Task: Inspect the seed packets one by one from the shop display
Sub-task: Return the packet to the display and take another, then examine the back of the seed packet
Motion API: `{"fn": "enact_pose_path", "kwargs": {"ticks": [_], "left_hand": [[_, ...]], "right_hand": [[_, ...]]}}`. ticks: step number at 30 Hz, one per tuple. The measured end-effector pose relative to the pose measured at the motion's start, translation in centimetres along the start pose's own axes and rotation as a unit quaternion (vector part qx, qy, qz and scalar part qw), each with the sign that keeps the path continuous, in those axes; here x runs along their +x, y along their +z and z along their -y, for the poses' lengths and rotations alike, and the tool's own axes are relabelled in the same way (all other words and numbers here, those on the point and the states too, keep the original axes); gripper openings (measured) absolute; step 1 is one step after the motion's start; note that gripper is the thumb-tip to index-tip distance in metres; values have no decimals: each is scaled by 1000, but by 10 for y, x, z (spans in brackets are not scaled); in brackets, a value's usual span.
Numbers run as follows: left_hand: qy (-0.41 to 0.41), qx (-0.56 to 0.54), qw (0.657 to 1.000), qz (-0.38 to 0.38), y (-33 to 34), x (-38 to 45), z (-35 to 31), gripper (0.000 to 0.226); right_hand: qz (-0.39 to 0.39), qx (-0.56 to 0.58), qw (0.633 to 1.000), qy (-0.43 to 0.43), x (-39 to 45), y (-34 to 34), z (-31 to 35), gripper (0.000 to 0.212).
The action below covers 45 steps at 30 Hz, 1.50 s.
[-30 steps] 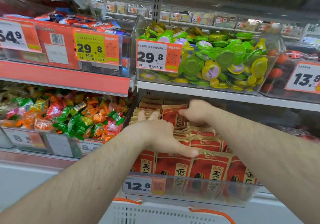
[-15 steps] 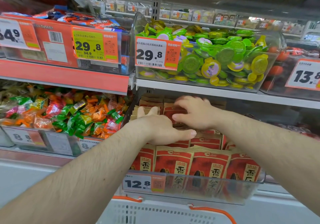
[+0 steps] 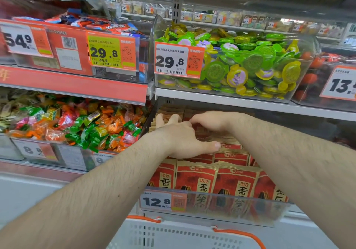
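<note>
Reaching deep into the lower right bin, both hands lie among the red seed packets (image 3: 215,179). The left hand (image 3: 181,137) rests palm down on the packets, its fingers straight and spread, the thumb stretched out to the right across a packet top; its grip is slack and has hold of nothing that shows. The right hand (image 3: 213,121) sits just behind it, under the shelf edge, with its fingers bent down onto the rear packets; whether its grip has closed on one of them I cannot tell, since the fingertips are hidden by the left hand. The two hands are close together, nearly touching.

The packets stand in rows in a clear bin (image 3: 250,208), upright and leaning back, red with tan tops and dark seed pictures. A price tag (image 3: 163,201) reading 12.8 is fixed to the bin's front wall. To the left, a second bin holds wrapped candies (image 3: 77,125) in orange, green and pink. On the shelf above sits a tub of green and yellow jelly cups (image 3: 250,63) with a 29.8 tag. Below, the rim of a white basket (image 3: 173,235) with orange handles shows.
</note>
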<state>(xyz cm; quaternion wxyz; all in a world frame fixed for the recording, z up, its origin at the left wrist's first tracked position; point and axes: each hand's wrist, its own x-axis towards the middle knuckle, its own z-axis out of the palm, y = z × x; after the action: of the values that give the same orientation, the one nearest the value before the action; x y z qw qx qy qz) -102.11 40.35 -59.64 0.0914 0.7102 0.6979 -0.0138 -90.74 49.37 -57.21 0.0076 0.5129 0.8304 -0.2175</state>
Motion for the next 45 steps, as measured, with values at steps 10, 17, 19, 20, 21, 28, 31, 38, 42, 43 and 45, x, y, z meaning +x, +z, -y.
{"fn": "enact_pose_path", "kwargs": {"ticks": [10, 17, 19, 20, 21, 28, 31, 38, 42, 43, 45], "left_hand": [[39, -157, 949, -271, -24, -29, -3, 31], [163, -370, 760, -508, -62, -65, -2, 35], [149, -474, 712, -497, -73, -77, -4, 38], [139, -510, 699, -482, -74, -83, -5, 35], [127, -539, 693, -461, -74, -90, -5, 28], [32, -787, 570, -236, -23, -137, -18, 12], [1, -740, 647, -185, 10, -145, -13, 18], [-20, -659, 750, -54, 68, -145, 6, 23], [-27, -700, 713, -5, 81, -149, 6, 20], [-30, -704, 710, -1, 83, -148, 6, 23], [-32, -707, 706, 2, 86, -147, 6, 29]], "right_hand": [[-159, 178, 964, -118, -50, -11, -10, 22], [-345, 237, 885, -204, -105, -36, 34, 22], [-331, 303, 868, -212, -123, -34, 48, 22], [-322, 332, 860, -215, -131, -31, 54, 23], [-311, 359, 853, -217, -139, -26, 59, 23], [-253, 487, 815, -184, -170, 35, 50, 15], [-240, 493, 826, -131, -181, 71, 36, 15], [-212, 501, 839, -21, -191, 134, 3, 32], [-160, 577, 801, 4, -195, 151, -5, 33], [-152, 587, 796, 7, -194, 152, -7, 32], [-143, 598, 789, 7, -193, 153, -10, 31]]}}
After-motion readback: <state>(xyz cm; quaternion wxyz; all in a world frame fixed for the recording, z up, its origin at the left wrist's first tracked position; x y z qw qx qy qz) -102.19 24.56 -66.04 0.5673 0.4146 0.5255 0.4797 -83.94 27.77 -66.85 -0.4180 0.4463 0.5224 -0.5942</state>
